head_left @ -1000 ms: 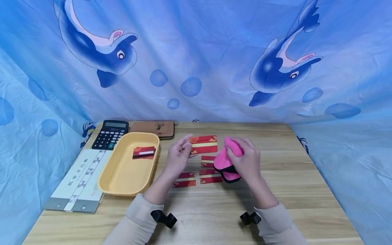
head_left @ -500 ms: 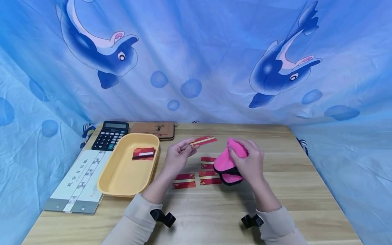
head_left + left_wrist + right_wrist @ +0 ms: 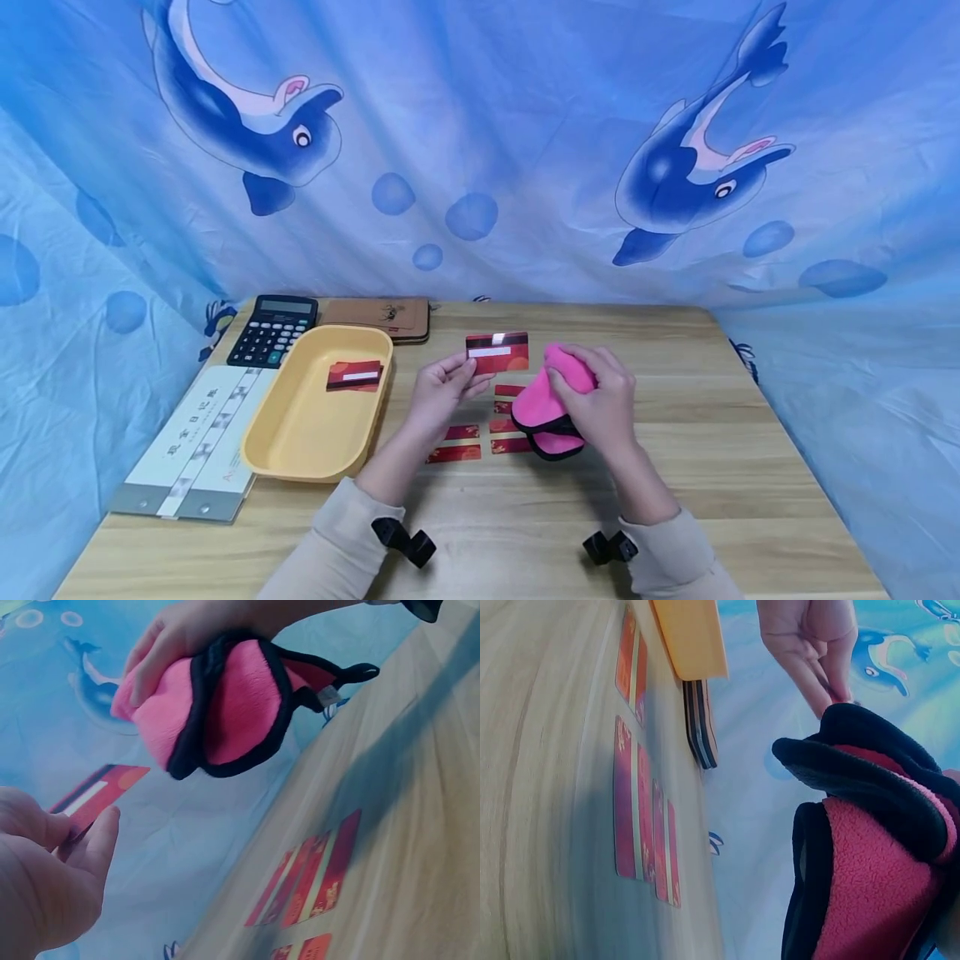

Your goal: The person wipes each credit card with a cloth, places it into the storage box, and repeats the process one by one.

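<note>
My left hand (image 3: 441,392) pinches a red bank-style card (image 3: 506,363) between thumb and fingers, raised over the table. Its back, with a dark stripe and a white strip, faces the head camera. Just to the right, my right hand (image 3: 606,398) grips a folded pink fleecy cloth (image 3: 536,406) with black edging. In the left wrist view the cloth (image 3: 244,705) hangs bunched, a black loop at one end. Below the hands, three red cards with pale bands lie on the table, one (image 3: 454,453) at left, another (image 3: 510,447) partly behind the cloth and a third (image 3: 508,390) farther back.
Left of the hands stands a yellow tray (image 3: 300,442) with a few red cards (image 3: 354,376) in it. A calculator (image 3: 273,329), a brown wallet (image 3: 375,312) and a white-grey account book (image 3: 195,442) lie around it. A blue dolphin curtain (image 3: 480,150) hangs behind the table.
My left hand has turned the card over: the pale-banded face showed first, then the card tilted, and now its striped back shows. My right hand with the cloth has shifted slightly.
</note>
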A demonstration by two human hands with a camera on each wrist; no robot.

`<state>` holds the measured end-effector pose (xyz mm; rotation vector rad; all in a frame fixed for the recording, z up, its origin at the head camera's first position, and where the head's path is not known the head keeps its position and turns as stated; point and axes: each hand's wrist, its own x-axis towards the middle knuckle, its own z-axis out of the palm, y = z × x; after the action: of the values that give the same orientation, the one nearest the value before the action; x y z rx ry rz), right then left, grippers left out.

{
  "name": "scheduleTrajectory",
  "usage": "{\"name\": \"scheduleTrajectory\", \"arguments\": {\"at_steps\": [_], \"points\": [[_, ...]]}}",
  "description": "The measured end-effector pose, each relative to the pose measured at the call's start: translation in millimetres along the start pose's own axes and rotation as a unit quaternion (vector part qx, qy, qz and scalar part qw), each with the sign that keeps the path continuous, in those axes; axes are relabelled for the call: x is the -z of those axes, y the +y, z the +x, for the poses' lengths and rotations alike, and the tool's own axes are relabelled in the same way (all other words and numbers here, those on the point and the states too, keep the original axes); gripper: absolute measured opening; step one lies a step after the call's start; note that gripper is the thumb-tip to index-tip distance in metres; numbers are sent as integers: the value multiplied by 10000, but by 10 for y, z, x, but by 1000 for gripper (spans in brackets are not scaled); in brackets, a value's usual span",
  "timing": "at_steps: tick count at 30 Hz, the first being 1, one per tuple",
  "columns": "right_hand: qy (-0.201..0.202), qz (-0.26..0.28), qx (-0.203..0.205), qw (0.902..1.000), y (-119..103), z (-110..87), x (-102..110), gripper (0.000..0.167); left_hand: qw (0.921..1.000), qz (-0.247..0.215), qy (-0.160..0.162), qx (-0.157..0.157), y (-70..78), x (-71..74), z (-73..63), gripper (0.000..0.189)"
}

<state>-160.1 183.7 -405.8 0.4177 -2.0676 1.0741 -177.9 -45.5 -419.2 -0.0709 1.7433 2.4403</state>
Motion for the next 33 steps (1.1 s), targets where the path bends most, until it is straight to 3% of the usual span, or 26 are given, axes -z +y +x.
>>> {"name": "scheduleTrajectory", "arguments": {"at_steps": [13, 19, 25, 30, 33], "points": [[-218, 40, 163, 9996, -52, 11, -101, 33, 9979, 307, -557, 104, -85, -60, -61, 42], [-174, -355, 199, 9990, -38, 4, -133, 32, 9948, 431, -895, -216, -101, -89, -72, 36], [-248, -613, 202, 9976, -105, -29, -177, 33, 9863, 1091, -1128, -514, -164, -160, -87, 33], [-350, -436, 222, 9982, -240, -54, -239, 32, 9773, 1562, -1290, -623, -194, -238, -128, 33], [-390, -256, 341, 9983, -310, -59, -272, 31, 9752, 1605, -1368, -673, -195, -261, -150, 34]]}}
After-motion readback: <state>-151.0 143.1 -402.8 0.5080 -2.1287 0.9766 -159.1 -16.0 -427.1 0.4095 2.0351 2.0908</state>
